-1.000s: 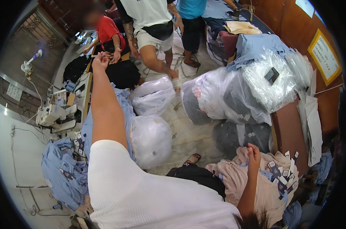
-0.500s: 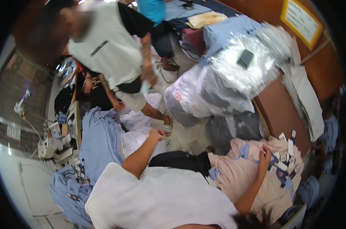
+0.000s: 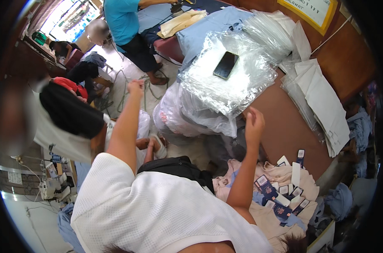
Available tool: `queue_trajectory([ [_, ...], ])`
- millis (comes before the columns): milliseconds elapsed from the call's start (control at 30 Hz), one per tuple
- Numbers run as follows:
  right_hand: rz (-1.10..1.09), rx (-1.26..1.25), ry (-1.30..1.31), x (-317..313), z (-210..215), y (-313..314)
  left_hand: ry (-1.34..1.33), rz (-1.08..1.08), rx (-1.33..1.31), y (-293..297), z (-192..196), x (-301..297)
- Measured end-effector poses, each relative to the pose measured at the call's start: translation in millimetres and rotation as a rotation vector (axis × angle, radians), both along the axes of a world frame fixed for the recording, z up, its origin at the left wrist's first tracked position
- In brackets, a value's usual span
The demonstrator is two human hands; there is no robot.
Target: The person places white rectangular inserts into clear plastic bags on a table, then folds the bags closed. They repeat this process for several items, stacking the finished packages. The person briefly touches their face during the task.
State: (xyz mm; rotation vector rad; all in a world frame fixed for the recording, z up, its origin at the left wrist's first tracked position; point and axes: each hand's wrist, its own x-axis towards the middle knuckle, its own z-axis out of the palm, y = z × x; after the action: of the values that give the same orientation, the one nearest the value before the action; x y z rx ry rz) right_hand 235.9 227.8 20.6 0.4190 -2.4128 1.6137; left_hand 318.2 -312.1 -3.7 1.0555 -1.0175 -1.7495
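The pile of clear plastic bags (image 3: 225, 84) is spread across the table's near-left corner, long axis running toward the far-right edge, a dark phone (image 3: 225, 65) lying on top; the right hand (image 3: 254, 122) is held loosely curled and empty just beside the pile's near edge; the left hand (image 3: 135, 87) is raised, empty, over the floor. A single top bag would best be pinched at its near edge, the phone being kept undisturbed.

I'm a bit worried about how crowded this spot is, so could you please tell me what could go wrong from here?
The right hand is raised beside the heap of clear plastic bags; a knock could slide the dark phone off it. The small cards lying loose on the beige cloth could scatter. The left hand reaches up near cords on the floor, a possible trip hazard with people close by.
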Motion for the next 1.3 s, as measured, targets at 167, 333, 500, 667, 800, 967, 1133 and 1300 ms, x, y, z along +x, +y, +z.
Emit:
queue_trajectory([
  [167,-0.098,0.517,0.084,-45,-38,-59,-0.810,0.553,-0.207,-206,20,103],
  [333,-0.132,1.004,0.216,-39,-51,-54,-1.245,0.518,-0.405,-256,0,155],
  [500,-0.206,1.218,0.232,-36,-55,-53,-0.833,0.911,-0.039,-277,52,137],
  [667,-0.087,1.115,0.356,-45,-55,-40,-0.858,0.834,-0.148,-381,3,234],
  [800,-0.068,1.063,0.326,-43,-60,-51,-0.590,0.622,-0.088,-462,-46,263],
  [967,0.006,1.023,0.117,-61,-42,-61,-0.364,0.207,-0.099,-499,-69,309],
  [1133,-0.098,0.807,-0.041,-55,-25,-63,-0.854,0.481,-0.201,-518,-45,237],
  [1300,-0.354,0.553,0.131,-78,-21,-74,-1.399,1.020,-0.095,-404,-87,148],
])
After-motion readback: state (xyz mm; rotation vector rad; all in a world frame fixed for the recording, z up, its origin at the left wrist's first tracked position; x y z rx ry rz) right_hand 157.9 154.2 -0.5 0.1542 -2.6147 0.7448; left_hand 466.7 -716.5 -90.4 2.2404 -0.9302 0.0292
